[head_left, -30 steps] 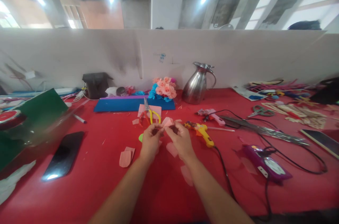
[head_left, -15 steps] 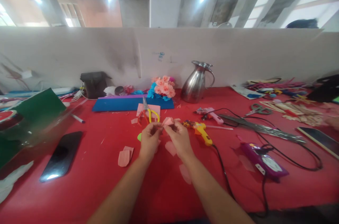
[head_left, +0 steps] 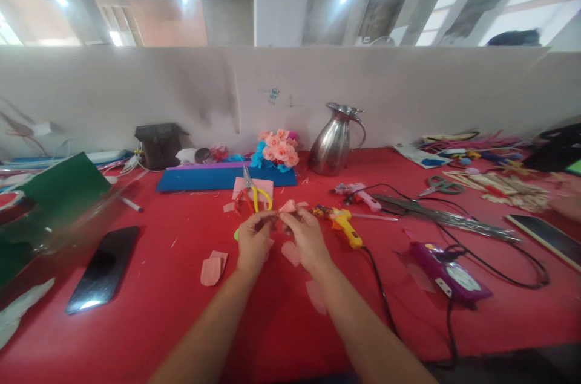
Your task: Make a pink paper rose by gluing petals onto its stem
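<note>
Co-worker's hand point(head_left: 568, 204) newly at right, pink paper point(head_left: 288, 207) lengthwise aslant, up-right

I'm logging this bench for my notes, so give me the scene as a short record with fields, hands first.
Left hand: fingertips pinched at a small pink piece
Right hand: holding the same piece
Right of hands: yellow glue gun, with a pink glue gun farther back
Left of hands: loose pink pieces, then a black phone
Back: pink and blue flower bunch beside a metal jug
Surface: red tabletop
Unclear: whether the held piece is paper or cloth
</note>
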A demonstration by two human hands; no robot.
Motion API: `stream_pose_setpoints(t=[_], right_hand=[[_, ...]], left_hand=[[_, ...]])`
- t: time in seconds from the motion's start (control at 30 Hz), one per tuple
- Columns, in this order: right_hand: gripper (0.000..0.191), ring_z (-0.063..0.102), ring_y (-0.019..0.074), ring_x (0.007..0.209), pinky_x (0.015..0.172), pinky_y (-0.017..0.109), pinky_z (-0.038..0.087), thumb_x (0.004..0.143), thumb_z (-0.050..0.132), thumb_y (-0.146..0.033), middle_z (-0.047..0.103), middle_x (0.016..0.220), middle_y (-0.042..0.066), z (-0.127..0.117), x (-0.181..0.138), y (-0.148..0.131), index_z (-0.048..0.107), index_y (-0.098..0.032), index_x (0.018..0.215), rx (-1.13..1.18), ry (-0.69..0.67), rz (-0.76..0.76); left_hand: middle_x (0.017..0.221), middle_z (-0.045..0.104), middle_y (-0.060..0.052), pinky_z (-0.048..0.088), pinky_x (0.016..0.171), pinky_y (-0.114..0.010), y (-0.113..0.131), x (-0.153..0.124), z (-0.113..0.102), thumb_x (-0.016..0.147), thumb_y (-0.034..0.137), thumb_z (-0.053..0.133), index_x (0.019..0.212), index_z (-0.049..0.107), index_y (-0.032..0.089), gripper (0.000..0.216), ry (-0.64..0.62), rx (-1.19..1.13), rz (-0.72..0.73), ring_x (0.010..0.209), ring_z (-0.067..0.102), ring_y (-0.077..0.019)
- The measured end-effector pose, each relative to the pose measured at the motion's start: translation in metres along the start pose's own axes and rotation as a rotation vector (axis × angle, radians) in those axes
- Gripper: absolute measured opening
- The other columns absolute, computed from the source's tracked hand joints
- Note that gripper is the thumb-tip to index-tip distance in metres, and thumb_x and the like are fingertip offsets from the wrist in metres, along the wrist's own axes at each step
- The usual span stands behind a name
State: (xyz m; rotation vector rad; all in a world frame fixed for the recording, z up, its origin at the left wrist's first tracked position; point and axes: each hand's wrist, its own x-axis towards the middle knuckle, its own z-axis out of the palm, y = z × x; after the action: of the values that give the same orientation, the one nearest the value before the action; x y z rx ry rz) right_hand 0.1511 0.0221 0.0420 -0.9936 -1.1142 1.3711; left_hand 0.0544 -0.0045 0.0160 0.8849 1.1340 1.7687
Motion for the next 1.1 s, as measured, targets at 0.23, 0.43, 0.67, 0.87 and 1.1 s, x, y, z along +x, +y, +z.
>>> stream_pose_setpoints(t=[0.23,0.43,0.67,0.87,1.1], right_hand=[[0.015,0.051,0.0115,0.053,0.053,0.024,0.039,0.065,0.062,-0.031,0.058,0.057,-0.001,0.000,-0.001,0.001,0.060,-0.016,0.068,0.027,-0.018,-0.009],[0.016,0.054,0.0125,0.057,0.056,0.025,0.043,0.065,0.064,-0.031,0.060,0.061,-0.001,0.000,0.001,0.005,0.061,-0.017,0.073,-0.018,0.019,-0.077],[0.015,0.059,0.0170,0.064,0.060,0.028,0.047,0.069,0.061,-0.033,0.064,0.068,0.002,0.001,-0.005,0.000,0.060,-0.018,0.073,-0.149,-0.015,-0.164],[0.016,0.059,0.0170,0.065,0.061,0.028,0.047,0.072,0.061,-0.034,0.063,0.070,0.003,0.000,-0.007,0.003,0.061,-0.018,0.076,-0.189,-0.075,-0.242],[0.011,0.056,0.0159,0.069,0.063,0.027,0.043,0.074,0.061,-0.029,0.061,0.077,0.002,-0.004,-0.011,-0.006,0.067,-0.021,0.078,-0.260,-0.132,-0.399]], left_hand=[[0.080,0.070,-0.005,0.047,0.075,-0.030,0.002,0.000,-0.001,0.068,0.019,0.061,0.080,0.072,0.019,0.016,-0.003,0.139,0.128,0.075,0.062,-0.0165],[0.090,0.069,-0.005,0.044,0.086,-0.032,0.001,-0.002,-0.003,0.073,0.018,0.057,0.083,0.072,0.024,0.019,-0.040,0.271,0.307,0.087,0.061,-0.0185],[0.076,0.066,-0.004,0.045,0.071,-0.026,0.005,0.000,0.004,0.071,0.028,0.062,0.085,0.067,0.017,0.019,-0.065,0.008,0.021,0.071,0.057,-0.0139],[0.071,0.062,-0.001,0.043,0.070,-0.024,0.006,0.005,0.002,0.063,0.028,0.070,0.076,0.063,0.017,0.018,-0.093,-0.209,-0.111,0.067,0.055,-0.0113],[0.084,0.065,-0.001,0.043,0.079,-0.026,0.005,0.005,-0.004,0.063,0.021,0.072,0.075,0.062,0.018,0.016,-0.279,-0.470,-0.297,0.079,0.059,-0.0125]])
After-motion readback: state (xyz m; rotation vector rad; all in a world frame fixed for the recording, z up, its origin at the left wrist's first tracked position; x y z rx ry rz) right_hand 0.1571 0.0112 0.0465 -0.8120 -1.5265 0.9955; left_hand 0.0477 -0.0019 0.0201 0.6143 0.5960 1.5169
